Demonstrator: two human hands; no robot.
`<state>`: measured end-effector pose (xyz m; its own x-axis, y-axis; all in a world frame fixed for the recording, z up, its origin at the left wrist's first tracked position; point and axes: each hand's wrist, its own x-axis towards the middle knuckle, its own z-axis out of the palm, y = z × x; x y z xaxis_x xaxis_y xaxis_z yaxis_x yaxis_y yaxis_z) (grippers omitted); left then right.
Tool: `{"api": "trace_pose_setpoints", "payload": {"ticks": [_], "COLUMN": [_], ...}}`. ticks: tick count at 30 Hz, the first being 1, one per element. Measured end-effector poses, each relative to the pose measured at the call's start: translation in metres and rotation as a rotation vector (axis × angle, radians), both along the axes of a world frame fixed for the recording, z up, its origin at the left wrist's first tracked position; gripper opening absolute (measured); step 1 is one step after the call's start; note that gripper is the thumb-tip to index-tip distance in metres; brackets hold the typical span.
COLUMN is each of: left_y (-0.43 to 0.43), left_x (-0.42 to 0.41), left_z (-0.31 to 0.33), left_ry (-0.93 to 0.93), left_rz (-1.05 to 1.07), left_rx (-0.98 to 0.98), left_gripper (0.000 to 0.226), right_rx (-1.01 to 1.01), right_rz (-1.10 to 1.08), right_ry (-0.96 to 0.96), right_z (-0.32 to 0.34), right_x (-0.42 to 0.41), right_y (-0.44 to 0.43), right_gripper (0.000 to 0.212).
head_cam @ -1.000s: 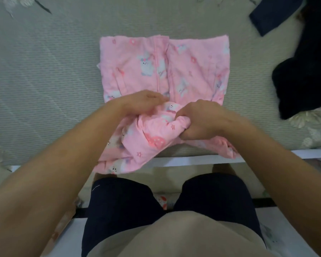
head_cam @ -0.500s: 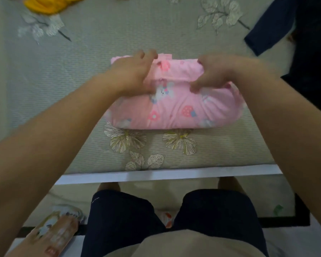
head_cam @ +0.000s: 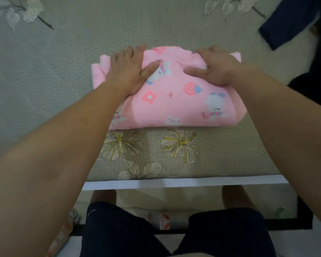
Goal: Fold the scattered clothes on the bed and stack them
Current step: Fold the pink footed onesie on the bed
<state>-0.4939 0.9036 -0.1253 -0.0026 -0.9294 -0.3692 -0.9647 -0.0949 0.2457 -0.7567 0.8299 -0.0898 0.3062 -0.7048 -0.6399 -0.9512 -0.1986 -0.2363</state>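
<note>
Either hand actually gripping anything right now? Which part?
Nothing gripped: left hand and right hand press flat on the far half of the folded pink garment.

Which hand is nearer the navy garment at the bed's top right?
Right. The right hand presses the right part of the folded pink garment, with the navy garment up and right of it. The left hand presses the pink garment's left part, farther off.

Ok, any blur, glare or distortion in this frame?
Head view: soft, even light, no glare or hard shadows; print on the pink garment readable but slightly soft; left hand and right hand mildly blurred; forearms near the lens swell from wide-angle distortion; navy garment at top right dark, little detail.
</note>
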Motion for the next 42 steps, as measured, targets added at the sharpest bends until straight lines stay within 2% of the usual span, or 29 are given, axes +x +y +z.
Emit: {"api": "trace_pose_setpoints", "payload": {"ticks": [3,5,7,11,15,19,21,23,26,30,35,39,42], "left_y": [0.030,0.057,0.077,0.070,0.067,0.051,0.032,0.009,-0.019,-0.043,-0.058,-0.066,-0.062], "left_x": [-0.010,-0.020,-0.031,-0.040,-0.036,-0.034,-0.040,-0.053,-0.087,-0.152,-0.251,-0.330,-0.370], "left_z": [-0.002,-0.002,-0.004,-0.009,-0.012,0.005,0.028,0.065,0.137,0.224,0.301,0.346,0.384], "left_ry": [0.006,0.058,0.075,-0.017,-0.024,-0.023,-0.061,-0.084,-0.100,-0.133,-0.184,-0.144,-0.138], "left_rz": [-0.032,-0.020,0.019,-0.006,-0.006,-0.041,-0.102,-0.180,-0.348,-0.539,-0.520,-0.510,-0.540], "left_rx": [0.005,0.028,0.035,0.057,0.088,0.254,0.220,0.037,-0.280,-0.553,-0.599,-0.586,-0.544], "left_gripper": [0.078,0.067,0.061,0.060,0.061,0.068,0.066,0.065,0.076,0.065,0.069,0.074,0.073], "right_rx": [-0.019,0.027,0.031,-0.123,-0.172,-0.165,-0.251,-0.400,-0.644,-0.886,-0.915,-0.954,-0.964], "right_rz": [0.097,0.084,0.127,0.091,0.090,0.098,0.092,0.064,0.071,0.062,0.030,0.032,0.032], "right_ry": [0.089,0.104,0.128,0.031,0.012,0.017,0.005,-0.023,-0.018,-0.061,-0.085,0.008,0.063], "right_z": [-0.008,-0.011,-0.019,-0.029,-0.031,-0.021,-0.002,0.029,0.084,0.148,0.223,0.278,0.317], "right_x": [-0.007,-0.015,-0.019,-0.018,-0.018,-0.019,-0.026,-0.045,-0.097,-0.178,-0.269,-0.345,-0.385], "right_y": [0.015,0.034,0.050,0.059,0.063,0.064,0.061,0.055,0.039,0.021,0.010,0.018,0.029], "right_gripper": [0.110,0.109,0.095,0.073,0.070,0.072,0.073,0.072,0.073,0.075,0.069,0.057,0.063]}}
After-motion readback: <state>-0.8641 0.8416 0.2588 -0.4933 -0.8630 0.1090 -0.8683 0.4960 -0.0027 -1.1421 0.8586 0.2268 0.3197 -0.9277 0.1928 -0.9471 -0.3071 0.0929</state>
